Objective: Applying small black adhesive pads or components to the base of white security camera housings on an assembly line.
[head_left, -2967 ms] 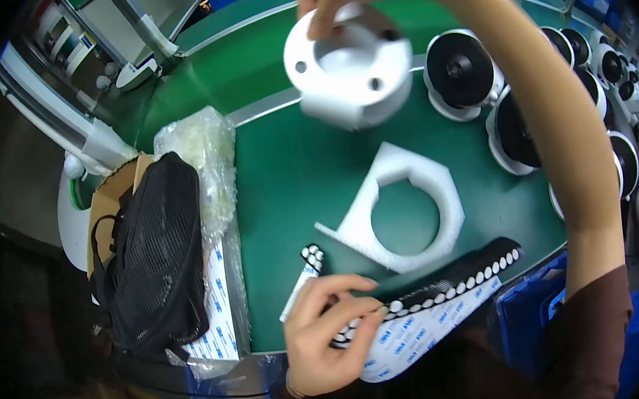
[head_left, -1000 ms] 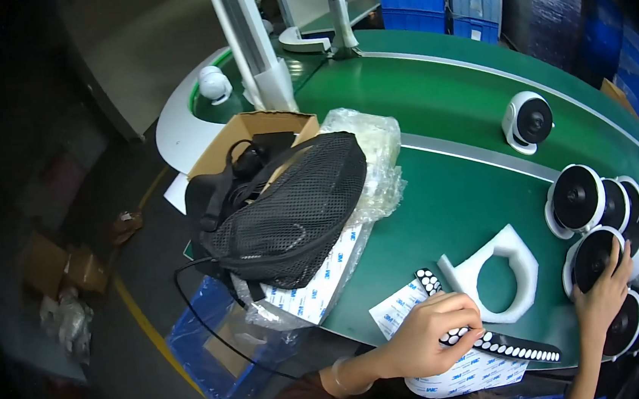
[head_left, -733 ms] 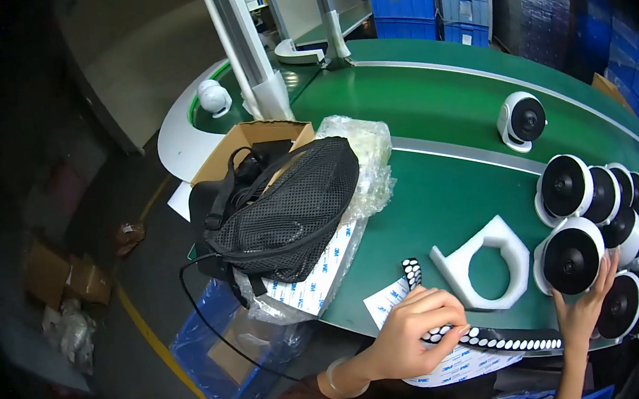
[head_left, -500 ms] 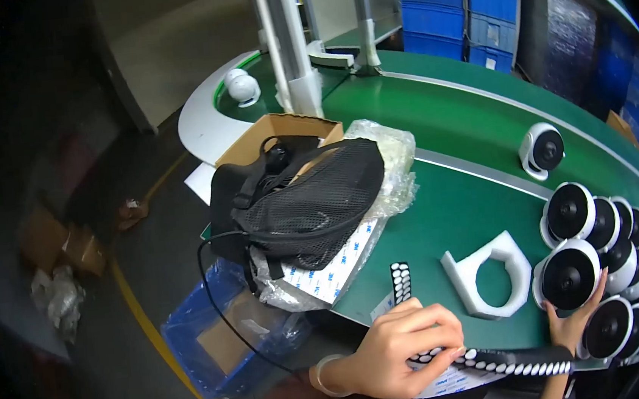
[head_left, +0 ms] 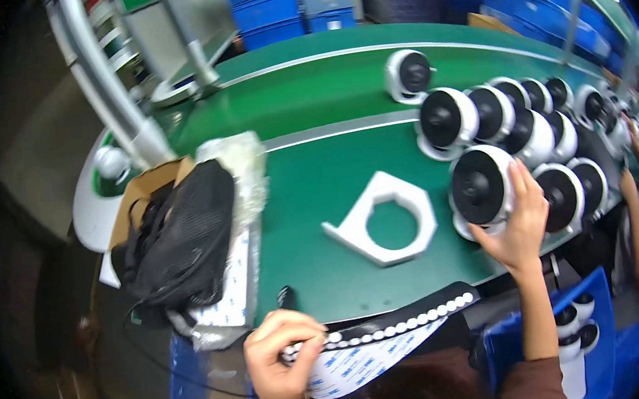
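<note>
My left hand (head_left: 284,358) is closed in a pinch on a black strip (head_left: 395,323) lined with white round dots, near the bench's front edge. A white sheet (head_left: 353,367) with blue print hangs below the strip. My right hand (head_left: 520,220) is wrapped round the right side of a round white camera-like device (head_left: 478,184) with a black face. The device stands tilted on its white base; whether the base rests on the bench cannot be told. Between my hands and farther back lies a white foam piece (head_left: 421,209) with a round hole.
Several similar white devices (head_left: 487,113) crowd the right. A single one (head_left: 409,75) stands on the green belt (head_left: 311,98). At left are a black mesh bag (head_left: 186,241), a cardboard box (head_left: 133,197) and plastic wrap (head_left: 240,161). Blue bins (head_left: 604,326) sit below; another person's arm (head_left: 633,210) shows right.
The view has swung right, so the bench things sit farther left in the picture. My right hand now wraps more fully round the device; my left hand still pinches the strip.
</note>
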Motion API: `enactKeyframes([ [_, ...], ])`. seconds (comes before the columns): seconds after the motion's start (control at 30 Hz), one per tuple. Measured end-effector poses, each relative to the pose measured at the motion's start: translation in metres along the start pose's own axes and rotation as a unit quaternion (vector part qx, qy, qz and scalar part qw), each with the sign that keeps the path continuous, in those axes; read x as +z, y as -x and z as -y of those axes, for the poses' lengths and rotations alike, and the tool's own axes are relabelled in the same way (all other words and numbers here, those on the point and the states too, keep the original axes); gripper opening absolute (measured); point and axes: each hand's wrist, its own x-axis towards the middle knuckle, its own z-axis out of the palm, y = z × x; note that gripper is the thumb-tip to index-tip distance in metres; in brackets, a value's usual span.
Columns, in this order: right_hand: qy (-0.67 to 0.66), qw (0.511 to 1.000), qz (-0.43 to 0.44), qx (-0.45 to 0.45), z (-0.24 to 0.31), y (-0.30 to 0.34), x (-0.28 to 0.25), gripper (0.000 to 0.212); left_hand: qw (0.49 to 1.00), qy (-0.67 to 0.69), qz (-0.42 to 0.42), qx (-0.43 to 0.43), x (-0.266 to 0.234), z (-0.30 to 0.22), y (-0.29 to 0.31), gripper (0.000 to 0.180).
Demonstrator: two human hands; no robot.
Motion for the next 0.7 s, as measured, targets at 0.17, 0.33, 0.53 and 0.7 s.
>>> enactKeyframes([
  [0.17,-0.210,0.975,0.029,0.064,-0.006,-0.013,-0.011,0.088,0.999,0.009,0.030,0.006,0.007,0.000,-0.003,0.006],
  [0.33,-0.447,0.861,0.164,0.180,-0.013,-0.048,-0.032,0.084,0.980,-0.061,0.183,0.041,0.025,0.001,-0.006,0.006],
  [0.53,-0.408,0.876,0.212,0.147,0.020,-0.080,-0.018,0.098,0.977,-0.117,0.174,0.045,0.046,0.006,0.001,0.004],
  [0.7,-0.197,0.979,-0.026,0.038,0.007,-0.045,-0.006,0.104,0.961,-0.152,0.214,0.089,0.044,0.015,-0.007,0.004],
])
